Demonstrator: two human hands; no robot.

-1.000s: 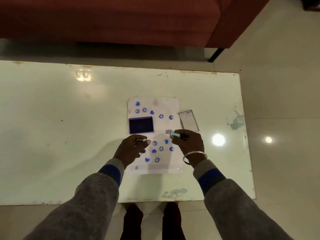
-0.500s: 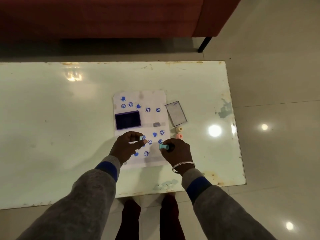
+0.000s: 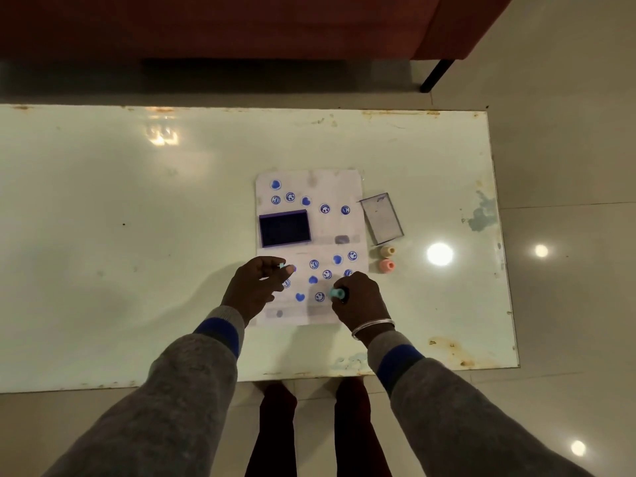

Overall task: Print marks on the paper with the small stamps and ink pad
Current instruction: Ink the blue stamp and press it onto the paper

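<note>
Gripping teal stamp [image 3: 336, 293] in right hand [image 3: 358, 301] over paper [image 3: 339, 187].

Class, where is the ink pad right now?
The ink pad lies open on the paper's left half, beyond the left hand.
</note>
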